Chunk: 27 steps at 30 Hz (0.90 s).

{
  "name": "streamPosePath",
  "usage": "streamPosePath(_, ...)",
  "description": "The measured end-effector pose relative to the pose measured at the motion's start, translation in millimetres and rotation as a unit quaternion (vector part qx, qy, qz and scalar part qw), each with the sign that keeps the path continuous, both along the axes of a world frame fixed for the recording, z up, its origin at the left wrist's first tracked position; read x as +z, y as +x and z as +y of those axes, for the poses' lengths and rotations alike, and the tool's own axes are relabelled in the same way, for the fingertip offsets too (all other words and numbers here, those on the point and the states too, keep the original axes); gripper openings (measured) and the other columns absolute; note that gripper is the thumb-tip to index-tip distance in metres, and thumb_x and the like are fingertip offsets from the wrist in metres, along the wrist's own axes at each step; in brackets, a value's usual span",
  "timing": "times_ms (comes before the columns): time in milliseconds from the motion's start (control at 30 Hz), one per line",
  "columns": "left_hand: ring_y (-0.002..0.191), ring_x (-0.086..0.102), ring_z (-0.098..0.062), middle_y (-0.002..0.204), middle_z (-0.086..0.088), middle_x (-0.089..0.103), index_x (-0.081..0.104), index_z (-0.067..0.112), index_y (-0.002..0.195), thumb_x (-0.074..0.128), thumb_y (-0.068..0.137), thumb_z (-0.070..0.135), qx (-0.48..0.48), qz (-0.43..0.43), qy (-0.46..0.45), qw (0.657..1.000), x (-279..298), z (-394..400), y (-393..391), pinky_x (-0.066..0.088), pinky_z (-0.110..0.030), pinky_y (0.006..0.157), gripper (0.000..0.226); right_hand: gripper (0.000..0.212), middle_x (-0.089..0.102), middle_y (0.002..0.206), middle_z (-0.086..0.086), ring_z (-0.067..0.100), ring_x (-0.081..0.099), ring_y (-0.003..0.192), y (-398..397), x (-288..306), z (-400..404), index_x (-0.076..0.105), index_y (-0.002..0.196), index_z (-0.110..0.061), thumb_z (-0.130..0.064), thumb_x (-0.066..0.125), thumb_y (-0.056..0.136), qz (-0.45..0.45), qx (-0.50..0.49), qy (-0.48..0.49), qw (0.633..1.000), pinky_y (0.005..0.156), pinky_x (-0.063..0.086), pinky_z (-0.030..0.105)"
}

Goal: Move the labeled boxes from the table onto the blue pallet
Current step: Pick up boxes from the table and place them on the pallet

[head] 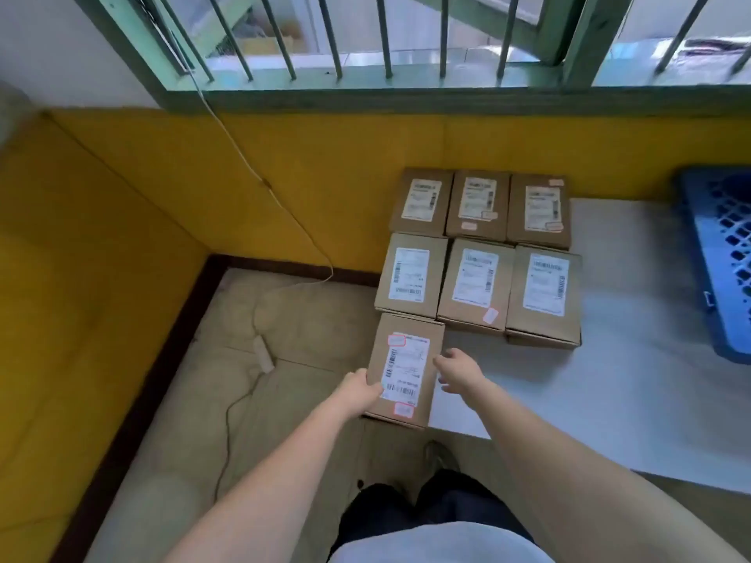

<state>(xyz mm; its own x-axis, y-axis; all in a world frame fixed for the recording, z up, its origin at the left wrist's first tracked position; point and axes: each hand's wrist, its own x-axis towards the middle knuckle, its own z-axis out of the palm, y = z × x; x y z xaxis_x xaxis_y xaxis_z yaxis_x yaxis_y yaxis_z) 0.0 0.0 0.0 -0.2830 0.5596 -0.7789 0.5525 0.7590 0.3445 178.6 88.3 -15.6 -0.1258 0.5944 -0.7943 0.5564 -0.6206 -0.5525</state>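
My left hand [359, 390] grips the near-left edge of the nearest box [406, 369], fingers curled against its side and thumb on the lower corner of its white shipping label [404, 367]. My right hand [461, 369] sits just beside the box's right side with the fingers loosely spread; I cannot tell whether they touch the cardboard. This box lies at the near-left corner of the white worktop [609, 400], its left part reaching past the worktop's edge above the floor [284, 339]. Beyond it six more labeled boxes [479, 253] lie flat in two rows of three, packed side by side, the far row against the yellow wall [244, 176]. The blue pallet [719, 258] shows at the right edge of the view, well apart from the boxes, only partly in frame, with nothing on the part I can see. A white cable [260, 176] hangs from the barred window [365, 42] and runs down to the floor.
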Motion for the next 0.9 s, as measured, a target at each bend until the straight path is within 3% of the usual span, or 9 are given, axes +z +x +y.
streamPosePath(133, 0.117, 0.056, -0.026, 0.139, -0.010, 0.051, 0.041, 0.004, 0.141, 0.049, 0.091, 0.036, 0.032, -0.025, -0.034, 0.999, 10, 8, -3, 0.041, -0.026, 0.083, 0.061, 0.030, 0.061, 0.112, 0.008, 0.029, 0.062, 0.106, -8, -2, -4, 0.053, 0.123, -0.010, -0.024, 0.046, 0.098, 0.008, -0.029, -0.028, 0.999, 0.085, 0.058, 0.039)
streamPosePath(233, 0.072, 0.062, -0.015, 0.101, -0.004, 0.064, 0.050, -0.002, 0.130, 0.058, 0.074, 0.045, 0.082, -0.083, -0.042, 0.992, 13, 9, -7, 0.047, -0.021, 0.058, 0.073, 0.024, 0.064, 0.112, 0.008, 0.027, 0.061, 0.105, -13, -2, -9, 0.058, 0.115, -0.011, -0.023, 0.048, 0.097, 0.013, -0.055, -0.028, 0.998, 0.082, 0.058, 0.038)
streamPosePath(300, 0.067, 0.058, -0.010, 0.098, -0.003, 0.061, 0.050, 0.000, 0.125, 0.058, 0.086, 0.035, 0.083, -0.094, -0.031, 0.992, 20, 6, -8, 0.045, -0.017, 0.045, 0.053, 0.019, 0.064, 0.112, 0.009, 0.028, 0.061, 0.107, -15, 3, -12, 0.059, 0.107, -0.013, -0.023, 0.049, 0.095, 0.010, -0.066, -0.017, 0.998, 0.081, 0.059, 0.038)
streamPosePath(333, 0.075, 0.059, -0.011, 0.105, -0.004, 0.061, 0.049, 0.003, 0.127, 0.055, 0.089, 0.033, 0.074, -0.092, -0.037, 0.992, 25, 3, -9, 0.048, -0.018, 0.049, 0.048, 0.017, 0.065, 0.110, 0.009, 0.028, 0.061, 0.107, -14, 6, -14, 0.059, 0.105, -0.014, -0.023, 0.050, 0.094, 0.007, -0.072, -0.009, 0.997, 0.082, 0.059, 0.039)
streamPosePath(433, 0.113, 0.057, -0.020, 0.134, -0.003, 0.055, 0.045, 0.011, 0.137, 0.055, 0.084, 0.042, 0.006, -0.070, -0.005, 0.997, 38, 1, -17, 0.051, -0.031, 0.086, 0.062, 0.019, 0.066, 0.106, 0.005, 0.023, 0.063, 0.102, -14, 19, -15, 0.060, 0.106, -0.015, -0.024, 0.053, 0.092, 0.015, -0.099, 0.015, 0.995, 0.083, 0.059, 0.040)
streamPosePath(500, 0.118, 0.053, -0.018, 0.140, -0.001, 0.052, 0.042, 0.015, 0.142, 0.058, 0.084, 0.041, -0.005, -0.079, 0.040, 0.996, 48, 3, -20, 0.045, -0.033, 0.097, 0.066, 0.021, 0.067, 0.106, 0.004, 0.021, 0.064, 0.100, -10, 31, -13, 0.060, 0.109, -0.015, -0.024, 0.054, 0.091, 0.043, -0.138, 0.019, 0.989, 0.081, 0.059, 0.039)
streamPosePath(633, 0.123, 0.054, -0.018, 0.142, -0.001, 0.052, 0.034, 0.021, 0.148, 0.061, 0.087, 0.036, -0.007, -0.124, 0.110, 0.986, 73, 14, -6, 0.045, -0.031, 0.097, 0.069, 0.017, 0.072, 0.102, 0.003, 0.017, 0.069, 0.092, 13, 55, -4, 0.064, 0.101, -0.019, -0.027, 0.057, 0.088, 0.101, -0.206, 0.041, 0.972, 0.067, 0.057, 0.027)
streamPosePath(767, 0.126, 0.053, -0.021, 0.141, 0.001, 0.050, 0.031, 0.025, 0.149, 0.059, 0.091, 0.027, -0.022, -0.145, 0.145, 0.979, 97, 36, 35, 0.046, -0.038, 0.100, 0.064, 0.024, 0.072, 0.102, 0.000, 0.016, 0.065, 0.089, 52, 72, 11, 0.068, 0.103, -0.023, -0.025, 0.054, 0.084, 0.118, -0.236, 0.086, 0.961, 0.077, 0.058, 0.031)
streamPosePath(900, 0.112, 0.058, -0.016, 0.118, 0.010, 0.055, 0.033, 0.022, 0.146, 0.060, 0.092, 0.026, -0.053, -0.163, 0.176, 0.969, 117, 65, 108, 0.048, -0.038, 0.101, 0.061, 0.022, 0.071, 0.100, 0.000, 0.015, 0.064, 0.085, 123, 95, 27, 0.069, 0.098, -0.027, -0.029, 0.051, 0.086, 0.120, -0.272, 0.131, 0.946, 0.073, 0.055, 0.029)
